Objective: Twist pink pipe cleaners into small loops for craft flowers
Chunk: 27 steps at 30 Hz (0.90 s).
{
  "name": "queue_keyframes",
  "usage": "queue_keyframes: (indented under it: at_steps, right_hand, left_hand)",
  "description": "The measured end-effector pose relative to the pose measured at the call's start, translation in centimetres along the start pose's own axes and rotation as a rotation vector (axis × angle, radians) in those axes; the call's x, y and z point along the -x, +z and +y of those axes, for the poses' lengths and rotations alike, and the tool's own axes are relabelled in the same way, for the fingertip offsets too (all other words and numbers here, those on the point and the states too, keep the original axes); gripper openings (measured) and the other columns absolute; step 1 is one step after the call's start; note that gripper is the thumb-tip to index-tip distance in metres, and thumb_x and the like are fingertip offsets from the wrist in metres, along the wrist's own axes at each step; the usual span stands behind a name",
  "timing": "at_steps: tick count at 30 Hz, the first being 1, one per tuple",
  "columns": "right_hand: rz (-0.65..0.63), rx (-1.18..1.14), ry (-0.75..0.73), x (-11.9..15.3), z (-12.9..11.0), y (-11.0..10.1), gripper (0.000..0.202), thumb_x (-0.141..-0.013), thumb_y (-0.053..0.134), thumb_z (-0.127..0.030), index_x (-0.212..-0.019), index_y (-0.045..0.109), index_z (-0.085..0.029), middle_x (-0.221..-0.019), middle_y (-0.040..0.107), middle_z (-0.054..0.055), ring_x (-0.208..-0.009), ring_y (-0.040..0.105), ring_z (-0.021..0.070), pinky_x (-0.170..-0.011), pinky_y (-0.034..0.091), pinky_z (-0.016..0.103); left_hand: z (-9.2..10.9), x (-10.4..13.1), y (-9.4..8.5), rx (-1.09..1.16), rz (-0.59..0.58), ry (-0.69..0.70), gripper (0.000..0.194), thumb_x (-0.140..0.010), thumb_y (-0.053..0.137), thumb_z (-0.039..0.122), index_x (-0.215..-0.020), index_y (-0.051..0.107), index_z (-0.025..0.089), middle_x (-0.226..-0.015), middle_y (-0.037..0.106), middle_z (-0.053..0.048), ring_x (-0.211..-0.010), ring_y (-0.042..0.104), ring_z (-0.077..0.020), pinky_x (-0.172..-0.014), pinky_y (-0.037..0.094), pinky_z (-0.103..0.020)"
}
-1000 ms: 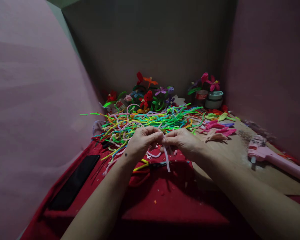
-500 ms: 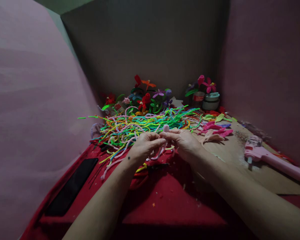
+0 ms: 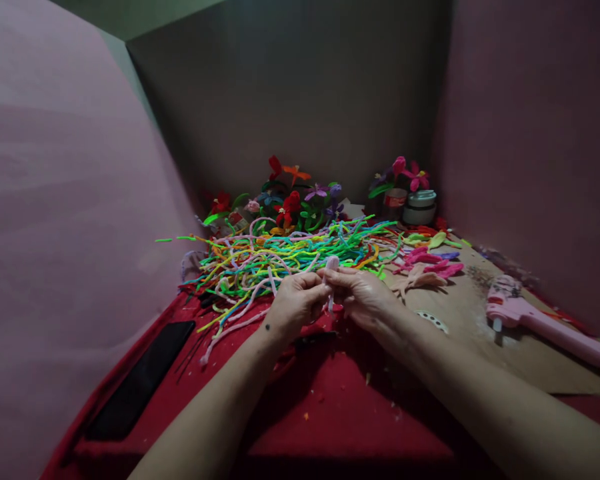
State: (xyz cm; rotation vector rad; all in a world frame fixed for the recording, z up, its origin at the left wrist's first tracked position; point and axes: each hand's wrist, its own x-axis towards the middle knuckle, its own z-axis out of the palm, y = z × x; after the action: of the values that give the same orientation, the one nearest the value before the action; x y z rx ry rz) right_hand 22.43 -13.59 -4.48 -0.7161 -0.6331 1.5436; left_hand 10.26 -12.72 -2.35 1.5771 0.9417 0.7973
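A pale pink pipe cleaner, bent into a small loop at its top, stands between my two hands. My left hand pinches it from the left with thumb and forefinger. From the right, my right hand pinches the same piece, fingertips almost meeting those of the left. The lower end of the piece hangs below the fingers and is partly hidden by them. Just beyond my hands lies a loose heap of pipe cleaners in green, yellow, blue, pink and orange.
A black phone lies at left on the red cloth. At right, a pink glue gun rests on a brown board, near pink petal shapes. Fuzzy flowers and a lidded jar stand against the back wall.
The pink loop now shows taller and narrower between my fingertips, and my right hand has turned slightly. A white strip with dark holes has come into sight beside my right forearm. The view has shifted slightly.
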Motion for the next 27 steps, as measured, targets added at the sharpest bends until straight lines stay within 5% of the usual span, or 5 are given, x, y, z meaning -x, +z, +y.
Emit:
queue_keyframes:
  at_steps: [5, 11, 17, 24, 27]
  right_hand:
    - [-0.054, 0.019, -0.055, -0.1, -0.6, -0.2, 0.024, -0.05, 0.075, -0.024, -0.069, 0.067, -0.013, -0.054, 0.056, -0.002, -0.044, 0.039, 0.0049, -0.045, 0.03, 0.021]
    - [0.046, 0.038, -0.092, 0.0, -0.8, -0.2, 0.021, -0.048, 0.074, -0.025, -0.062, 0.064, -0.014, -0.053, 0.056, -0.001, -0.046, 0.044, 0.0082, -0.046, 0.033, 0.023]
    - [-0.069, 0.234, -0.162, 0.2, -0.6, -0.2, 0.015, -0.056, 0.07, -0.024, -0.064, 0.064, -0.013, -0.054, 0.054, -0.001, -0.047, 0.043, 0.0073, -0.047, 0.033, 0.023]
    - [-0.023, 0.263, -0.211, 0.1, -1.1, -0.3, 0.015, -0.059, 0.066, -0.025, -0.062, 0.062, -0.012, -0.053, 0.054, 0.0, -0.044, 0.043, 0.0073, -0.044, 0.031, 0.023]
    - [0.019, 0.256, -0.208, -0.1, -1.1, -0.5, 0.015, -0.057, 0.067, -0.024, -0.062, 0.062, -0.012, -0.05, 0.052, -0.002, -0.042, 0.041, 0.0065, -0.041, 0.03, 0.022]
  left_hand:
    - [0.5, 0.0, -0.3, -0.073, 0.006, -0.019, 0.026, -0.067, 0.06, 0.033, -0.055, 0.049, 0.013, -0.038, 0.037, 0.007, -0.034, 0.031, -0.0037, -0.037, 0.019, -0.019]
    - [0.6, 0.1, -0.4, -0.075, -0.02, -0.017, 0.026, -0.066, 0.061, 0.035, -0.055, 0.05, 0.013, -0.04, 0.039, 0.006, -0.035, 0.031, -0.004, -0.038, 0.02, -0.019]
    - [0.6, 0.1, -0.6, -0.087, -0.04, -0.034, 0.028, -0.068, 0.06, 0.032, -0.051, 0.047, 0.014, -0.037, 0.039, 0.006, -0.034, 0.032, -0.0044, -0.037, 0.021, -0.019]
    - [0.8, -0.2, -1.8, -0.152, -0.231, -0.081, 0.024, -0.068, 0.059, 0.033, -0.057, 0.053, 0.013, -0.042, 0.048, 0.004, -0.032, 0.037, -0.0045, -0.035, 0.027, -0.018]
    - [1.2, -0.2, -2.3, -0.18, -0.165, -0.069, 0.021, -0.069, 0.059, 0.032, -0.064, 0.057, 0.012, -0.044, 0.051, 0.003, -0.032, 0.04, -0.0055, -0.033, 0.029, -0.017]
